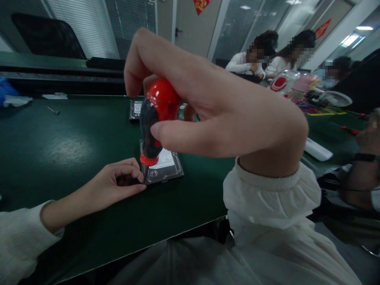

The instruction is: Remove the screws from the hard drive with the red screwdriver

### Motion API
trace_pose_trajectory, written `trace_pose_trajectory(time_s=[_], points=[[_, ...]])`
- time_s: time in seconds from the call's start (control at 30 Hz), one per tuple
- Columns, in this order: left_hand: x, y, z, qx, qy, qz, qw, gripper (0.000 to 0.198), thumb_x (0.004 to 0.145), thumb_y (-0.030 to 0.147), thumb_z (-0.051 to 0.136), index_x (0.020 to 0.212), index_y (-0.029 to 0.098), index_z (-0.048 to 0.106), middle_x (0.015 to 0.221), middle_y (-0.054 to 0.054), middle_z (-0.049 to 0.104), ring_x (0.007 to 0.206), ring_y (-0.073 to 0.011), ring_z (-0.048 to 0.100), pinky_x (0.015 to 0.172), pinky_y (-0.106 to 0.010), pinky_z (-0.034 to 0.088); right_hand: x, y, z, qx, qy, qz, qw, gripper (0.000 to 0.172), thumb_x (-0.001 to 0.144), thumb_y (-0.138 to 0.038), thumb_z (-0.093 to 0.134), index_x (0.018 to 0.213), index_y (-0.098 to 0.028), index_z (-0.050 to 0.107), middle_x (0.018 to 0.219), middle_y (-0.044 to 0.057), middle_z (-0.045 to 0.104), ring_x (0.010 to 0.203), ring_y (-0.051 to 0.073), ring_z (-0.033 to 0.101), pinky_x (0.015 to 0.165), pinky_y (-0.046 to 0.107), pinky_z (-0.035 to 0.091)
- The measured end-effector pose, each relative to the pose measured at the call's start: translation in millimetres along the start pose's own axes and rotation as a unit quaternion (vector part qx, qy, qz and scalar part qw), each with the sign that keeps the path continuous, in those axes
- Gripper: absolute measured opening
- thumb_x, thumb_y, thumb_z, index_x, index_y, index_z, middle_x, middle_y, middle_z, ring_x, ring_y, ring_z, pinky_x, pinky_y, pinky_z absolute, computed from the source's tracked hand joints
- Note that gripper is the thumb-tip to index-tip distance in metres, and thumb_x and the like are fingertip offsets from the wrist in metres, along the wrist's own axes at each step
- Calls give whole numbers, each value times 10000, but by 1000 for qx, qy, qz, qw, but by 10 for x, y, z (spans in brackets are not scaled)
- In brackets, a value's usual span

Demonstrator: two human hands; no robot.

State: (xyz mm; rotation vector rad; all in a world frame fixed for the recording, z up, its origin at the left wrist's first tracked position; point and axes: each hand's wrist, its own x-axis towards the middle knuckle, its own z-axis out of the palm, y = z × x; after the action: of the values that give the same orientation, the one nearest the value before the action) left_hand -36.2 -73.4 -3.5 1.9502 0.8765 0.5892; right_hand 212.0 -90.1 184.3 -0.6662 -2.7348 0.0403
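A red and black screwdriver [152, 122] is held by its handle in my right hand [204, 107], with the shaft pointing down. Its tip meets the near left corner of a hard drive [166, 170], which lies flat with a white label on top. Beside that corner, my left hand [118, 181] has thumb and fingertips drawn together around the screwdriver's tip and the drive's edge. Whether the fingers pinch the shaft or the drive is too small to tell. Part of the drive is hidden behind the screwdriver and my right hand.
Behind the screwdriver, a second hard drive [135, 110] lies on the green table [71, 158]. A small metal piece [53, 111] and white scraps [55, 96] are at the back left. To the right are a white object [318, 149] and another person's arm [360, 174]. People sit farther back.
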Motion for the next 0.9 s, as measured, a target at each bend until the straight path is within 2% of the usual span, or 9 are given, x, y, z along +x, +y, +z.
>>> trace_pose_trajectory(time_s=[0.17,0.3,0.37,0.47,0.53,0.63,0.7,0.8,0.9], points=[[-3,-7,-7,-3,7,13,1000,128,851,271,746,781,200,666,891,29,632,708,-76,581,591,-176,458,13,6,19,-26,31,22,999,379,1030,-438,303,1013,-109,492,934,-26,446,836,48,412,846,238,384],[1,-22,-10,-1,7,12,1000,135,845,277,748,781,200,658,891,26,638,700,-81,578,574,-176,456,5,-6,-3,30,-13,31,999,136,994,-204,408,1076,-113,466,1034,-3,469,849,53,399,839,221,385],[8,-23,-6,-2,7,11,1000,135,842,282,748,784,198,658,900,22,643,696,-84,573,567,-179,452,11,-20,-6,16,-8,31,999,96,981,-182,396,1031,-131,460,1020,-15,474,851,50,413,834,226,385],[17,10,0,-3,11,5,1000,145,833,289,751,773,193,661,879,20,632,711,-95,575,592,-192,463,25,-27,7,-35,15,39,999,219,1023,-322,361,958,-150,480,905,-32,474,818,56,439,825,243,377],[19,48,2,1,7,-10,1000,146,838,290,744,770,187,667,880,14,622,729,-101,578,615,-201,472,24,-13,12,-23,20,30,999,295,1035,-385,329,967,-152,497,891,-19,484,800,74,432,828,247,380],[20,90,3,5,-4,-21,1000,143,845,290,732,774,180,675,906,3,620,736,-103,577,625,-209,475,12,20,10,20,4,8,1000,229,984,-281,402,1088,-103,502,1015,27,503,822,91,402,841,243,384],[20,98,2,4,-5,-20,1000,147,845,295,729,772,181,673,905,2,619,737,-107,578,626,-215,475,9,34,15,6,2,9,1000,221,949,-227,441,1115,-92,498,1077,41,512,843,87,403,865,238,379],[20,96,1,6,-1,-20,1000,147,844,298,731,772,185,669,895,7,617,738,-110,578,635,-223,476,15,35,35,-42,31,22,998,243,1016,-349,409,1023,-132,518,968,14,526,807,82,405,855,247,368],[16,99,2,9,-3,-26,1000,147,847,295,726,772,182,669,896,6,612,735,-109,578,639,-226,478,14,21,39,-28,34,20,999,309,1033,-409,365,991,-137,504,900,4,486,773,81,382,822,258,369]])
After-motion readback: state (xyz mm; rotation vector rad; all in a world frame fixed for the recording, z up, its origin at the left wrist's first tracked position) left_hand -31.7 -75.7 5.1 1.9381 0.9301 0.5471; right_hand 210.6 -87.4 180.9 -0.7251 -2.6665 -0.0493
